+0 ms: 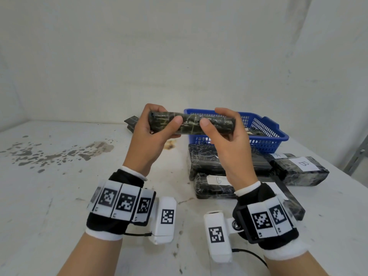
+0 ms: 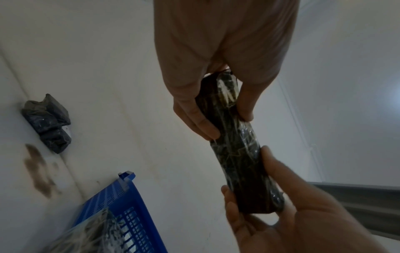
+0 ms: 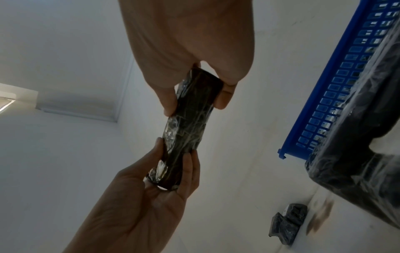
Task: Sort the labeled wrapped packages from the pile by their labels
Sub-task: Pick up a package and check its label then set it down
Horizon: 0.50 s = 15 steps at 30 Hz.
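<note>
We held a dark wrapped package level in the air above the table, one end in each hand, and no label showed on the side facing us. Our left hand gripped its left end, thumb on the near face and fingers curled behind; our right hand gripped the right end the same way. In the left wrist view the package ran between the two hands, and in the right wrist view its shiny film caught the light. Just behind the package stood a blue basket with dark wrapped things inside. In front of the basket, under our right wrist, lay the pile of packages touching one another; one to the right bore a B label, another a paper slip we could not read surely. Well apart to the left, by the wall, lay a lone package. Dark stains marked the table's left side.
</note>
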Motion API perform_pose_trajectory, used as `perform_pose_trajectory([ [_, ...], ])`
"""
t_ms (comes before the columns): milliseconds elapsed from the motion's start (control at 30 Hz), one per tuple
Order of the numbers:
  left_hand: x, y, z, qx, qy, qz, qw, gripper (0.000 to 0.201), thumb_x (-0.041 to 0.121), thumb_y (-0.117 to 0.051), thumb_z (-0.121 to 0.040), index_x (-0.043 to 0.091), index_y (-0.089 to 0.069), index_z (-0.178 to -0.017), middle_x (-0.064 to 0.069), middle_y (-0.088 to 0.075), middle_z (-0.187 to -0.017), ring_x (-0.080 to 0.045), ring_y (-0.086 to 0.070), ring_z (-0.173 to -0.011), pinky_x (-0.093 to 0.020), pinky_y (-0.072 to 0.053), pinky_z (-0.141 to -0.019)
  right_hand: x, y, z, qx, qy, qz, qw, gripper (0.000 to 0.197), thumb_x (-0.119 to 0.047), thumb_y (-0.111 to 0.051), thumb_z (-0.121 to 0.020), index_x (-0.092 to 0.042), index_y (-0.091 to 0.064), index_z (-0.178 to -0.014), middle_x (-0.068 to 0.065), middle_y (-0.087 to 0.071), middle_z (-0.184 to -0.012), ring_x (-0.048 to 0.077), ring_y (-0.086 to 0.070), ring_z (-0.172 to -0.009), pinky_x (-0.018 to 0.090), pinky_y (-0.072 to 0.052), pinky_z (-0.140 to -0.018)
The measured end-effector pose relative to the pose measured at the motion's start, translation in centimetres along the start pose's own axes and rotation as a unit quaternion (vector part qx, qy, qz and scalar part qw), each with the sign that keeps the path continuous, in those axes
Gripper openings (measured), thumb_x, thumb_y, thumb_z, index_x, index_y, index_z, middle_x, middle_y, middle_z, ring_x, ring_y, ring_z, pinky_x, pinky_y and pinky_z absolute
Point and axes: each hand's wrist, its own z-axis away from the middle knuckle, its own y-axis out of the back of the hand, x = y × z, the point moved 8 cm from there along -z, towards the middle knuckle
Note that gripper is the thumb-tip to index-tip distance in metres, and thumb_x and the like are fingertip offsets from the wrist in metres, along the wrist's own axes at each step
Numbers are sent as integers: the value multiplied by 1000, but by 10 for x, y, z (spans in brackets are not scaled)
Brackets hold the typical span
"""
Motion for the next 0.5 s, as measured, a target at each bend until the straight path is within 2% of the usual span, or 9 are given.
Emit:
perform_pose_trajectory([
  [100, 4, 4, 0, 3, -17, -14, 1000, 22, 9, -70, -85, 15, -49, -92, -9, -60, -91, -23, -64, -90, -32, -57, -80, -1, -2, 2, -1, 3, 5, 1000, 57, -47, -74, -78, -33, -54, -130, -6, -66, -115, 17, -67, -97, 29, -57, -86],
  [167, 9, 3, 2, -10, -30, -23, 999, 26, 7, -71, -83, 16, -49, -93, -11, -63, -94, -25, -64, -90, -32, -55, -80, -3, -2, 2, 1, 16, 10, 1000, 56, -38, -77, -83, -36, -51, -132, -8, -65, -106, 22, -63, -88, 32, -55, -81],
  [233, 11, -1, 5, -20, -29, -33, 999, 28, 9, -71, -83, 17, -48, -96, -6, -66, -95, -23, -67, -90, -29, -55, -76, -3, -1, 1, 1, 22, 1, 1000, 58, -26, -78, -86, -33, -50, -136, -4, -65, -112, 20, -66, -94, 28, -55, -79],
  [300, 7, -3, 5, -11, 4, -13, 1000, 27, 17, -67, -86, 18, -48, -105, -4, -69, -97, -23, -71, -88, -32, -58, -75, -1, 1, -1, 2, 15, -29, 999, 63, -25, -79, -86, -33, -48, -140, -3, -61, -130, 13, -66, -108, 26, -53, -89],
  [333, 5, -3, 5, -3, 21, -2, 1000, 29, 20, -64, -89, 18, -47, -112, -4, -70, -99, -23, -72, -85, -33, -59, -73, 0, 2, -1, 3, 8, -38, 999, 64, -30, -79, -85, -36, -47, -141, -2, -59, -135, 12, -63, -113, 29, -52, -94],
  [400, 3, -1, 4, 10, 32, -2, 999, 40, 18, -61, -91, 21, -41, -126, -8, -68, -104, -22, -72, -79, -34, -59, -69, 1, 5, -2, 3, 1, -40, 999, 61, -35, -76, -87, -41, -47, -140, -1, -57, -138, 12, -57, -109, 35, -49, -99],
  [433, 2, 0, 4, 13, 36, -2, 999, 46, 16, -62, -91, 22, -39, -131, -10, -65, -109, -21, -71, -80, -34, -59, -70, 0, 5, -2, 1, 2, -41, 999, 59, -30, -74, -89, -40, -47, -141, -2, -56, -139, 13, -54, -105, 34, -48, -98],
  [500, -2, 2, 3, 20, 47, 7, 999, 51, 10, -63, -90, 17, -41, -135, -11, -59, -117, -21, -69, -91, -35, -60, -76, 2, 6, -3, 2, -2, -41, 999, 61, -27, -75, -88, -43, -47, -140, -7, -53, -143, 16, -48, -105, 38, -48, -100],
])
